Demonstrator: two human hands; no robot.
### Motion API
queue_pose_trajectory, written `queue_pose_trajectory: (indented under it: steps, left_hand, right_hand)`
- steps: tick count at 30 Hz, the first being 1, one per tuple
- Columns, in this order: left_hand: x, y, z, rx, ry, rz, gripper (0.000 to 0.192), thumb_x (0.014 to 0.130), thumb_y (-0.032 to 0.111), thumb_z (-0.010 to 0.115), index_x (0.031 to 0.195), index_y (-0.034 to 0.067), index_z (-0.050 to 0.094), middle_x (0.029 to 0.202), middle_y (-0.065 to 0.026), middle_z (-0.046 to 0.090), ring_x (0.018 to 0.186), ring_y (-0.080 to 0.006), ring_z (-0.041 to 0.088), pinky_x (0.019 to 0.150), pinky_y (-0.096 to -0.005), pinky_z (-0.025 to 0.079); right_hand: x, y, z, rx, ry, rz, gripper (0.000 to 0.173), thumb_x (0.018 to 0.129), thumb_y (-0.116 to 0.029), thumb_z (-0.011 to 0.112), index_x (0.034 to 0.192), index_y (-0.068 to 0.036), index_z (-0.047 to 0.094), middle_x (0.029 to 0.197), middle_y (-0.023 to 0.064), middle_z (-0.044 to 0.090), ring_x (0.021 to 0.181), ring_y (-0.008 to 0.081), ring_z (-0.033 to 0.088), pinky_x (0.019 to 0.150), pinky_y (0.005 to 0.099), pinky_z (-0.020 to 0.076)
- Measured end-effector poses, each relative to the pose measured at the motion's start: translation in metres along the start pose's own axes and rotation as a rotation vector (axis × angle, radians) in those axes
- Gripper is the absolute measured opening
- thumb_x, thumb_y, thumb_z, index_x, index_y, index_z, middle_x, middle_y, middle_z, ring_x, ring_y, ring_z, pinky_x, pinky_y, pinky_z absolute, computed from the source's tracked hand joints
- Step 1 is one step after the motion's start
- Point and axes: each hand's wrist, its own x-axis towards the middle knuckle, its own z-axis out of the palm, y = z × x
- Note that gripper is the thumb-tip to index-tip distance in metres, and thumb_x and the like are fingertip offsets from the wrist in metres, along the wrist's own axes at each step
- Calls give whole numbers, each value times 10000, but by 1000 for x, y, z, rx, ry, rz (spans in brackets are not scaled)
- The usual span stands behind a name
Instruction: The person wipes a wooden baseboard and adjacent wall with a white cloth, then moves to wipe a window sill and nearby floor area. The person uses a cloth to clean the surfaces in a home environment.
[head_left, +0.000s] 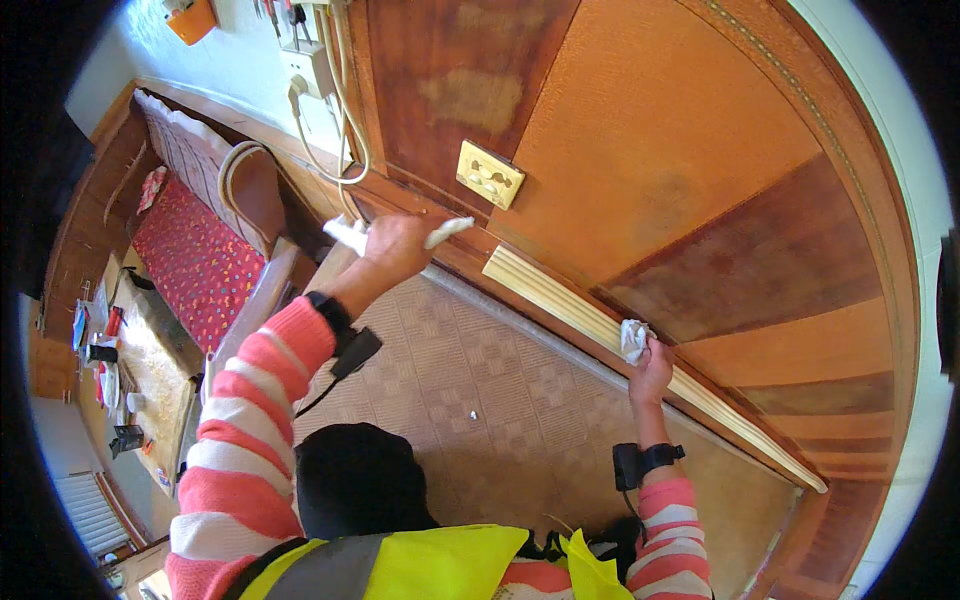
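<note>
My left hand (395, 246) is closed around a white cloth or paper wipe (349, 232), whose ends stick out on both sides of the fist. It is near the lower edge of the wood-panelled wall (652, 135). In my right hand (651, 375) is a crumpled white wipe (634, 339), against a long cream ribbed strip (551, 289). The strip runs along the base of the wall, and my right hand covers part of it. A cream wall plate (490, 174) with dark marks sits on the panelling above the strip's near-left end.
A cream socket box (307, 69) with looping white cables (360, 150) is on the wall. At left are a seat with a red patterned cushion (199, 251) and a cluttered table (161, 397). A small white scrap (473, 415) lies on the tiled floor (450, 345).
</note>
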Motion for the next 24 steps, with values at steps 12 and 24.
queue_pose_trajectory:
  steps: [12, 24]
  left_hand:
    - [-32, 18, 18, -90, -358, -2, 565, 777, 249, 670, 1314, 179, 508, 941, -202, 682, 876, -368, 666, 786, -474, 517]
    - [-92, -32, -32, -795, -266, -191, 385, 780, 155, 724, 1130, 20, 640, 893, -83, 672, 813, -174, 634, 754, -333, 507]
  right_hand:
    - [14, -50, 27, -152, -32, 61, 243, 791, -61, 610, 1031, -23, 606, 1097, 171, 590, 1053, 375, 501, 938, 476, 412]
    - [88, -316, 162, 533, -239, -501, 176, 802, -47, 594, 950, -52, 689, 1035, 141, 674, 1002, 319, 612, 908, 426, 461]
